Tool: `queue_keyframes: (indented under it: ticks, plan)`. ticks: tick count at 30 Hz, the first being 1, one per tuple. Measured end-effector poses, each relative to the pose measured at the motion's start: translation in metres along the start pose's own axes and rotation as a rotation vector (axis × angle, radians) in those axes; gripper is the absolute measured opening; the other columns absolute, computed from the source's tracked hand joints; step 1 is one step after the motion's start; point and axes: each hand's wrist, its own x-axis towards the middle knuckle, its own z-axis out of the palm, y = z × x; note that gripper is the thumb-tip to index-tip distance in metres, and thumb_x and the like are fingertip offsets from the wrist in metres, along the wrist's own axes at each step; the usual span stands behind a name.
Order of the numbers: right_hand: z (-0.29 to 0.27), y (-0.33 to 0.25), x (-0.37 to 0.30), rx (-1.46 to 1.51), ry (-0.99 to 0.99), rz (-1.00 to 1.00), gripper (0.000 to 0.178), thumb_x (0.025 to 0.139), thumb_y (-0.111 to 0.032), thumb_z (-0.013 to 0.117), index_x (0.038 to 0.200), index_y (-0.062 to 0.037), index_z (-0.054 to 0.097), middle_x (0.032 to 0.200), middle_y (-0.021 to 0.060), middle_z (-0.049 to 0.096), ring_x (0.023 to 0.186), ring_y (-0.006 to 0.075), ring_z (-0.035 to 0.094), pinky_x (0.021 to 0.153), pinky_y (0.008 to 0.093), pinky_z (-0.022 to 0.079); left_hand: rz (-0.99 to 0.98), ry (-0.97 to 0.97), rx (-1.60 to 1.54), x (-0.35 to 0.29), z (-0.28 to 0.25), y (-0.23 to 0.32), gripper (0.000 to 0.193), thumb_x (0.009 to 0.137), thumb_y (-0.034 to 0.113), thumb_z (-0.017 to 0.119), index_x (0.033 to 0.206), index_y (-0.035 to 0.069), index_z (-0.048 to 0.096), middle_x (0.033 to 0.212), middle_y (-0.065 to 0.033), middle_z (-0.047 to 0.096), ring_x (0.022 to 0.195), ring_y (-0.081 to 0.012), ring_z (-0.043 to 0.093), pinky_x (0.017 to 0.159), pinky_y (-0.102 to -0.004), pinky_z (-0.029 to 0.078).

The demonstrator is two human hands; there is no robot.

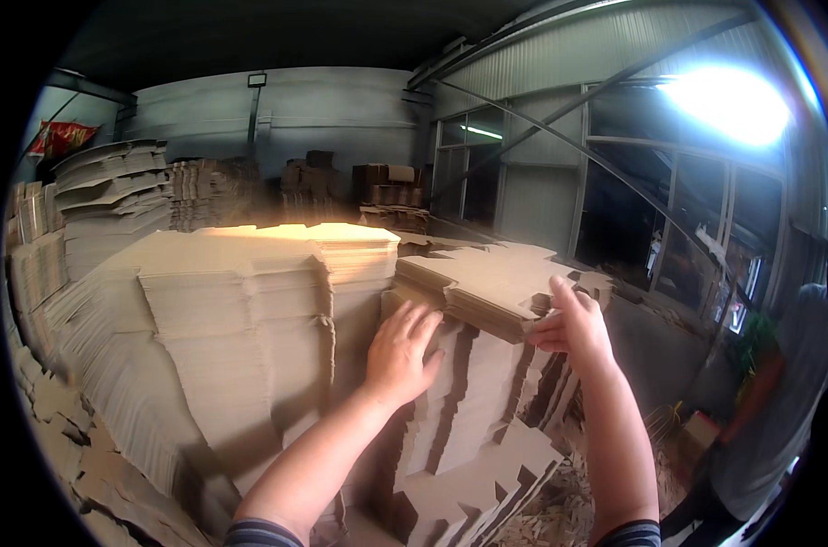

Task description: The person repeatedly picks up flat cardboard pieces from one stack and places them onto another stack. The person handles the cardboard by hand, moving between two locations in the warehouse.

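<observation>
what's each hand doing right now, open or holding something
Left hand: open, palm flat against the side of the cardboard stack.
Right hand: fingers curled on the stack's top corner, gripping its upper sheets.

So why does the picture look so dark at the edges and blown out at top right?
In the head view, the fisheye lens leaves a black rim and bends the wall beams; a bright light flares white at upper right; the hands on the cardboard stack sit in dimmer shade.
</observation>
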Motion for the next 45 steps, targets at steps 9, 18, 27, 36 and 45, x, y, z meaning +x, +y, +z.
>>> queue_keyframes:
  ticks: [9,18,27,36,45]
  plan:
    - [0.028,0.002,0.018,0.224,-0.459,0.392,0.051,0.085,-0.045,0.063,0.111,-0.0027,0.054,0.094,0.0178,0.065,0.079,0.0295,0.069,0.067,0.0344,0.057,-0.062,-0.061,-0.019,0.003,-0.002,0.005,0.054,0.073,0.018,0.072,0.123,0.011,0.053,0.131,-0.0127,0.053,0.126,-0.0341,0.046,0.098,-0.0422,0.045]
    - [0.038,0.001,0.005,0.59,-0.151,0.335,0.035,0.08,-0.016,0.062,0.106,0.0045,0.051,0.084,0.025,0.061,0.054,0.0213,0.059,0.047,0.0232,0.049,-0.058,-0.056,-0.018,0.0,-0.003,0.001,0.05,0.074,0.02,0.072,0.121,0.012,0.055,0.131,-0.0136,0.053,0.126,-0.034,0.047,0.098,-0.0421,0.046]
    - [-0.04,0.028,-0.07,0.66,-0.28,0.221,0.041,0.078,-0.027,0.061,0.102,0.0069,0.055,0.074,0.0278,0.063,0.047,0.0233,0.057,0.042,0.0243,0.048,-0.333,0.02,-0.723,-0.012,-0.03,0.047,0.044,0.084,0.028,0.07,0.114,-0.001,0.059,0.117,-0.0182,0.061,0.109,-0.0292,0.06,0.09,-0.0397,0.05]
    - [-0.042,0.088,-0.092,0.405,-0.436,0.085,0.036,0.079,-0.024,0.063,0.09,0.0098,0.057,0.078,0.0239,0.066,0.051,0.0217,0.058,0.048,0.0298,0.047,-1.112,-0.098,-1.812,0.024,0.019,0.081,0.06,0.082,0.037,0.074,0.123,0.001,0.05,0.113,-0.0113,0.061,0.102,-0.0262,0.06,0.092,-0.0423,0.048]
    - [-0.042,0.123,-0.143,0.347,-0.404,-0.032,0.061,0.075,-0.024,0.067,0.123,0.0087,0.049,0.098,0.0165,0.063,0.079,0.0213,0.061,0.069,0.0325,0.05,-0.868,-0.02,-1.819,-0.031,0.035,0.103,0.051,0.079,0.02,0.063,0.121,-0.004,0.049,0.111,-0.0155,0.059,0.101,-0.0273,0.06,0.086,-0.0421,0.051]
